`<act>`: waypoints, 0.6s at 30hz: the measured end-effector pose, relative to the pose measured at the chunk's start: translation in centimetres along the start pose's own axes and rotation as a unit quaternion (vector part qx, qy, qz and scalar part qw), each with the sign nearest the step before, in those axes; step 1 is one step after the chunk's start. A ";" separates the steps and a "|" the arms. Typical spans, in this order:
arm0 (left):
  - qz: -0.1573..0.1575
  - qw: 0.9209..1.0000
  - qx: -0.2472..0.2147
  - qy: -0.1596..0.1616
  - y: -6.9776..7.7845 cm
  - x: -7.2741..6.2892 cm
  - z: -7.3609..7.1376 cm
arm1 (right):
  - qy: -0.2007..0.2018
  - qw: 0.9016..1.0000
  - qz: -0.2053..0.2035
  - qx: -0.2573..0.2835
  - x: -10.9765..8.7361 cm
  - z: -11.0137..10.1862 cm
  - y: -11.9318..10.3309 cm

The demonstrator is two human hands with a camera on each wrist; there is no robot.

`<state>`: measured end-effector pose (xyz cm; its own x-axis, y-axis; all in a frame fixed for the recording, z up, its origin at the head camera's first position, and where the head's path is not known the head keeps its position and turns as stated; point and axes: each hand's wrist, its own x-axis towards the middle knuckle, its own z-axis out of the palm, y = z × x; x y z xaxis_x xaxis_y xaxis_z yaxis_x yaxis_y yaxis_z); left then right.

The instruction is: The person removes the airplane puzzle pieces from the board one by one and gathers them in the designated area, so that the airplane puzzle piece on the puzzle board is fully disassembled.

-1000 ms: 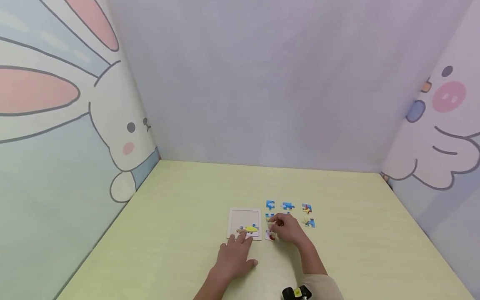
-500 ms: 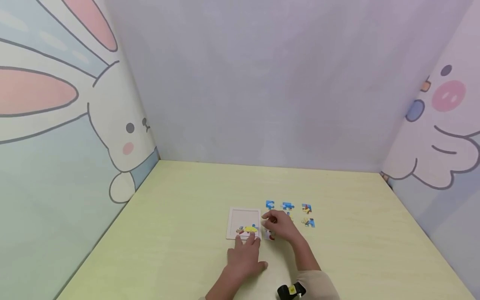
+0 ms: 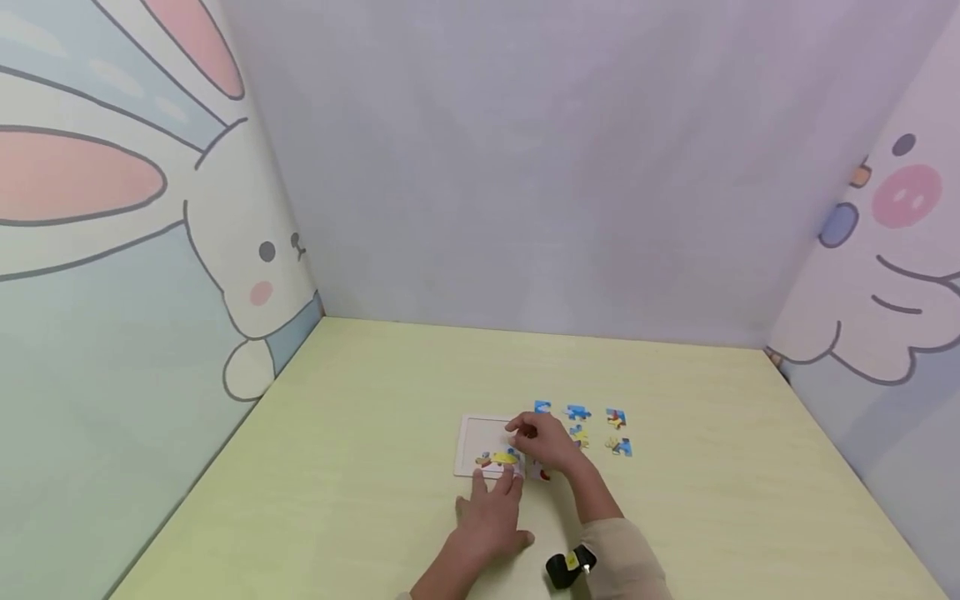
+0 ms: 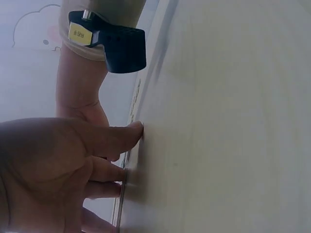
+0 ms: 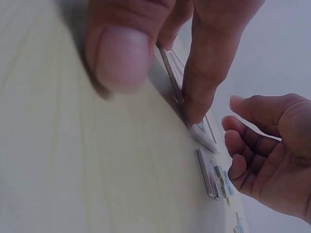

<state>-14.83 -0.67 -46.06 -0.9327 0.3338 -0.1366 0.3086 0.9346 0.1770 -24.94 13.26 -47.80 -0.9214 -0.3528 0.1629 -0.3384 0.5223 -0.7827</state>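
My left hand (image 3: 491, 521) lies with fingers stretched forward, its fingertips on the near edge of a small pale jigsaw frame (image 3: 459, 446). Joined puzzle pieces (image 3: 504, 457) with a yellow shape fill part of the frame's lower area. Close over the frame's right side is my right hand (image 3: 551, 440), thumb and fingers loosely bent. In the right wrist view, a gap shows between thumb and forefinger of the right hand (image 5: 272, 155), with no piece visible in it. A puzzle piece (image 3: 542, 472) beside the frame is partly covered by that hand.
Loose jigsaw pieces lie right of the frame: a blue one (image 3: 577, 412), a red and blue one (image 3: 616, 417), a yellow and blue one (image 3: 621, 446) and several more. The pale table (image 3: 360, 433) ends at cartoon-printed walls (image 3: 255, 208) on both sides.
My right hand has moved left from the loose pieces to above the frame's right side. My left hand has slid slightly right along the frame's near edge.
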 end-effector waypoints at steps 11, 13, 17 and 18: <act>0.009 0.999 0.041 0.005 -0.2 0.1 0.4 | -0.122 0.991 -0.050 0.019 2.7 1.2 0.6; 0.012 0.999 0.050 0.007 -0.2 0.1 0.3 | -0.142 0.989 -0.040 0.015 2.9 1.3 0.5; 0.015 0.998 0.056 0.014 -0.2 0.0 0.2 | -0.169 0.985 -0.027 0.004 3.3 1.3 0.1; 0.015 0.998 0.056 0.015 -0.2 0.0 0.2 | -0.175 0.984 -0.025 0.001 3.4 1.3 0.1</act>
<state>-14.86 -0.84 -46.25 -0.9275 0.3591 -0.1042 0.3533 0.9329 0.0703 -27.86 11.08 -48.06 -0.7808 -0.6246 -0.0159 -0.3809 0.4960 -0.7803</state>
